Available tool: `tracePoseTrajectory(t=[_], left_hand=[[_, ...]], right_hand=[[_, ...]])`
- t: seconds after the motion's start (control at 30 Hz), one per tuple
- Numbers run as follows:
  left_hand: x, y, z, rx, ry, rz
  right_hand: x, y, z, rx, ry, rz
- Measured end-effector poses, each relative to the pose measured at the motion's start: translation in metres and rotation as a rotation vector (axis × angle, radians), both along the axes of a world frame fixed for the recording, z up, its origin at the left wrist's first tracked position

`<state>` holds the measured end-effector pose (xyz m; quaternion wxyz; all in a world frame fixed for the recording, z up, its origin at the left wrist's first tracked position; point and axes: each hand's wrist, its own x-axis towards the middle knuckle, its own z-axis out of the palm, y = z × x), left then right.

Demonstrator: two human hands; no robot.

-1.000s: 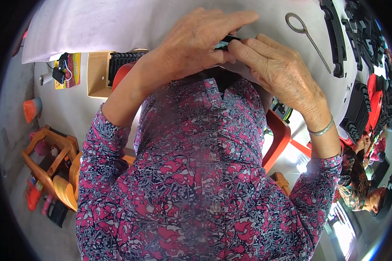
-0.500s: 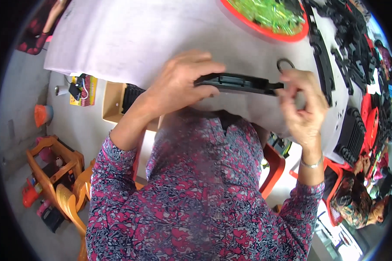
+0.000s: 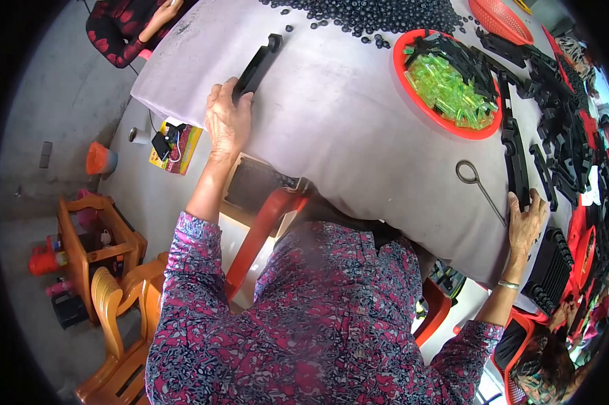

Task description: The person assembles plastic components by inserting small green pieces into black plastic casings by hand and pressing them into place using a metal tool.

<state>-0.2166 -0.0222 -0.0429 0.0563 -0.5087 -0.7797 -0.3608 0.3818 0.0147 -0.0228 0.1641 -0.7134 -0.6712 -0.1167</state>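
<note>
Where the left hand is: on the left of the bench — thumb and fingers pinching the near end of a black strip
Right hand: fingers at the near end of a second black strip, by the bench's right edge; whether they have closed, I cannot tell
Looped metal tool: lying just left of that second strip
Red basin: beyond the tool, holding clear green pieces
Good handling, left: a light, level pinch should probably keep the far end from swinging
Good handling, right: grip one strip alone — the crowded black parts beside it could snag
</note>
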Motion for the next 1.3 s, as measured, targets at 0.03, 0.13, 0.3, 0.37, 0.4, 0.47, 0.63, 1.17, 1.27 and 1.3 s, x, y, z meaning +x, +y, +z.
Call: tracePoseTrajectory(t=[0.03, 0.13, 0.3, 0.37, 0.4, 0.47, 0.63, 1.17, 1.27, 1.3], left_hand=[[-0.002, 0.002, -0.002, -0.039, 0.016, 0.008], [-0.006, 0.007, -0.013, -0.049, 0.032, 0.025], [-0.016, 0.012, -0.018, 0.018, 0.131, -0.128], [-0.025, 0.008, -0.016, 0.008, 0.118, -0.125], [-0.037, 0.007, -0.016, 0.004, 0.151, -0.149], [-0.059, 0.008, -0.021, -0.034, 0.171, -0.134], [-0.057, 0.013, -0.018, -0.091, 0.125, -0.086], [0.106, -0.014, 0.02, 0.288, -0.081, -0.52], [0.13, -0.017, 0.021, 0.257, -0.157, -0.688], [0.138, -0.019, 0.024, 0.239, -0.192, -0.715]], right_hand=[[0.0, -0.001, 0.002, -0.004, -0.027, -0.041], [0.012, 0.006, -0.003, -0.059, 0.008, -0.037], [0.011, 0.005, -0.002, -0.031, 0.089, 0.003], [0.003, 0.008, -0.003, -0.018, 0.115, 0.008], [0.004, 0.01, -0.005, -0.002, 0.185, 0.02], [0.0, 0.012, -0.007, -0.029, 0.197, 0.002], [0.012, 0.004, -0.001, 0.057, 0.231, 0.029], [0.003, -0.023, 0.016, -0.01, 0.342, 0.031], [-0.021, -0.037, 0.033, 0.054, 0.306, 0.079], [-0.034, -0.042, 0.04, 0.072, 0.36, 0.083]])
